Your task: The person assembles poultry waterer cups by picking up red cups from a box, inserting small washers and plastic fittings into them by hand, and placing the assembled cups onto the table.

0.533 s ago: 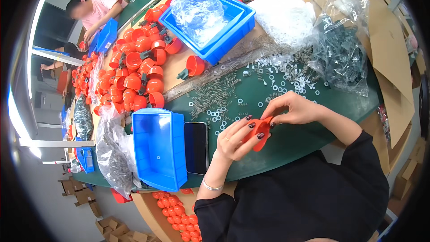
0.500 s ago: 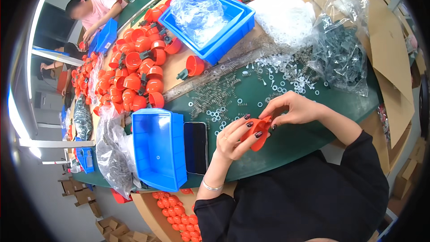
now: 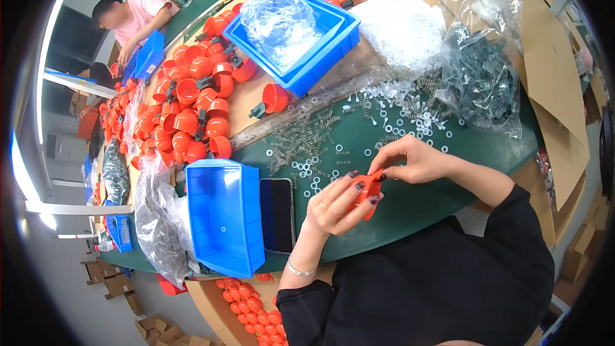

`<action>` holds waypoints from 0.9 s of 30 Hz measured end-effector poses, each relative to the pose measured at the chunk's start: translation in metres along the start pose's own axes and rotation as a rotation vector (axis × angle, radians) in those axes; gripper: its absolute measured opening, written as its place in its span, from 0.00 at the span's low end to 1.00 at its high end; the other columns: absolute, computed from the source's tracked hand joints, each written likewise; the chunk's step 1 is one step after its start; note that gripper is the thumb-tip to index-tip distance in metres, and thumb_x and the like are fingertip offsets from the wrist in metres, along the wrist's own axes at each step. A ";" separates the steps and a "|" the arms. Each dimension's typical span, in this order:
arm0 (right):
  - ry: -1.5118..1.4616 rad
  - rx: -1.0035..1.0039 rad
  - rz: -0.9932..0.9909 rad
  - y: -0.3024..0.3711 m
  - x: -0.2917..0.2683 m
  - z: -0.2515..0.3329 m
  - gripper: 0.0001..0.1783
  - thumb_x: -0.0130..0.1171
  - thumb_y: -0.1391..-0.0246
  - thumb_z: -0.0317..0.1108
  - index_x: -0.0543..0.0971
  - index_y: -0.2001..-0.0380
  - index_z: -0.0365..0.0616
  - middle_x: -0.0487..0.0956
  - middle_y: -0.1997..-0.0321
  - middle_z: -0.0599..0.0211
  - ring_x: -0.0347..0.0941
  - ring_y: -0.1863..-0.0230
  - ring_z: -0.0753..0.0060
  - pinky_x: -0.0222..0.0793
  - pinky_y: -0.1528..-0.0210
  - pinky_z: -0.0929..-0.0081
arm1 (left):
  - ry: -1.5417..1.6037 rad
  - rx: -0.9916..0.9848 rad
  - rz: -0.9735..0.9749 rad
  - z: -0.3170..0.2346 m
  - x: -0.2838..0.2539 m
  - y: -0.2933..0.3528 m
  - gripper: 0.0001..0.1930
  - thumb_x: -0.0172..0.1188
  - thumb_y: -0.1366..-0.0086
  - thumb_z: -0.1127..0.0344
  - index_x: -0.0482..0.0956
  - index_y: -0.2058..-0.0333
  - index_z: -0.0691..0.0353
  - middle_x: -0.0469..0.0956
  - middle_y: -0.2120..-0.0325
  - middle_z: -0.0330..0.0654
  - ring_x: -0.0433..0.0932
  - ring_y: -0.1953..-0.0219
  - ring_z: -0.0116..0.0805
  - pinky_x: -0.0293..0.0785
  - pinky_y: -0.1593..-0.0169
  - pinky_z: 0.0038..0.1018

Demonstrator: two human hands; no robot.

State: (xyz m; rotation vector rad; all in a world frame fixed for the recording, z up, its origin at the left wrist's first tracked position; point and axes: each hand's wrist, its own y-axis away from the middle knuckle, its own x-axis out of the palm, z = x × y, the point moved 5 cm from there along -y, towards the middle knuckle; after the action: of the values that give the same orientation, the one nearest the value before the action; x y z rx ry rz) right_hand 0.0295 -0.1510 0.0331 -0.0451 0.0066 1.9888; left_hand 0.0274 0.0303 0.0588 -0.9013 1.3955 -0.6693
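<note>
My left hand (image 3: 334, 206) is wrapped around an orange-red plastic cup (image 3: 370, 197), held tilted above the green tabletop (image 3: 410, 208). At the upper edge of that cup, my right hand (image 3: 413, 159) pinches with thumb and forefinger; whether a small part sits between the fingertips is hidden. Just beyond my hands lie white plastic washers (image 3: 306, 170), a heap of thin metal springs (image 3: 301, 138) and small white plastic pins (image 3: 391, 93). A dark phone (image 3: 277, 214) lies beside my left wrist.
A blue bin (image 3: 224, 218) stands left of the phone, beside a clear bag (image 3: 160, 218). Many orange cups with dark green fittings (image 3: 192, 99) are piled behind. Stacked blue trays (image 3: 291, 38), a white heap (image 3: 403, 29) and a bag of dark green parts (image 3: 480, 77) line the far side. Another person (image 3: 144, 16) sits far left.
The orange cup has turned a little between my hands, and my left fingers cover more of it. My right hand stays pinched at its edge. The whole view has shifted slightly.
</note>
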 end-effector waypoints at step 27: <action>0.750 -0.463 -0.378 0.011 0.010 0.038 0.12 0.60 0.53 0.20 0.78 0.62 0.39 0.75 0.62 0.61 0.76 0.65 0.62 0.75 0.64 0.71 | -0.092 -0.439 -0.034 0.021 0.007 0.017 0.43 0.82 0.66 0.58 0.65 0.53 0.58 0.68 0.55 0.48 0.72 0.56 0.45 0.73 0.56 0.35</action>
State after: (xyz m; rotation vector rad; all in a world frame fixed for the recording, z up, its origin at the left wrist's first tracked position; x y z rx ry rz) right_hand 0.0147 -0.1455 0.0704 -1.0098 0.0198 1.4617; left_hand 0.0472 0.0365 0.0396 -1.2859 1.4721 -0.3427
